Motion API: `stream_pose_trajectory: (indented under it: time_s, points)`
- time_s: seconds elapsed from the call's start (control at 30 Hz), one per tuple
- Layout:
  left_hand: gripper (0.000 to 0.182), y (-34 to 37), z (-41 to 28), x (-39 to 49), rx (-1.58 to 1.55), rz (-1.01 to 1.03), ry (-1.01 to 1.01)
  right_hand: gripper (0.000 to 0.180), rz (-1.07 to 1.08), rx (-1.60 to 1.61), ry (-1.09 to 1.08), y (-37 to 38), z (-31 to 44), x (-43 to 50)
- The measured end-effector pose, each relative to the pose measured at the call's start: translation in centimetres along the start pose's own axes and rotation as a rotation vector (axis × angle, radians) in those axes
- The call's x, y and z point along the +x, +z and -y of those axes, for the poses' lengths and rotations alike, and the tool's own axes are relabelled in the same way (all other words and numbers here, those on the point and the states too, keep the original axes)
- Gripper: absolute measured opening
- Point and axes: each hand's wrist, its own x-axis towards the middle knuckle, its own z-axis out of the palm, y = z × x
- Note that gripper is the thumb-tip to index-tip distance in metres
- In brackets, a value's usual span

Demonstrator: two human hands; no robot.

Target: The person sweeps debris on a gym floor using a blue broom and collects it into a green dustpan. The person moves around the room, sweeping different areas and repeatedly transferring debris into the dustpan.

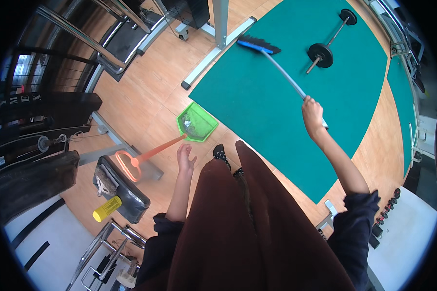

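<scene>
My right hand [313,111] is closed around the grey handle of a broom [284,75]. The broom's blue head with dark bristles lies at the upper left edge of a green mat [276,120]. My left hand [185,157] holds nothing, its fingers apart, just below a green dustpan [200,123]. Grey dust and a small pale scrap lie in the dustpan, which stands on the tiled floor beside the mat's corner. Its long orange handle [156,149] slants down to the left and ends in a loop grip near a black padded bench.
A barbell [320,55] lies on the mat at the upper right. A yellow container [107,208] and a brush-like thing [106,180] rest on the black padded bench [131,200]. A metal frame foot [218,51] borders the mat. Gym machines line the left side.
</scene>
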Motion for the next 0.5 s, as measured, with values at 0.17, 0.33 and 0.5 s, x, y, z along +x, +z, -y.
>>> stream_pose_trajectory:
  time_s: [0.17,0.33,0.5]
  points:
    - [0.058,12.2,0.4,0.0,0.671,0.624,0.526,0.013,0.151,-0.006,-0.244,-7.5,-4.9,-6.2]
    - [0.074,28.5,3.1,-5.5,1.022,0.757,1.266,0.024,0.293,0.314,-0.227,-14.7,-12.0,-3.8]
    - [0.03,40.6,4.6,-11.5,0.4,0.54,1.136,0.023,0.211,0.181,-0.199,-23.3,-17.0,-2.9]
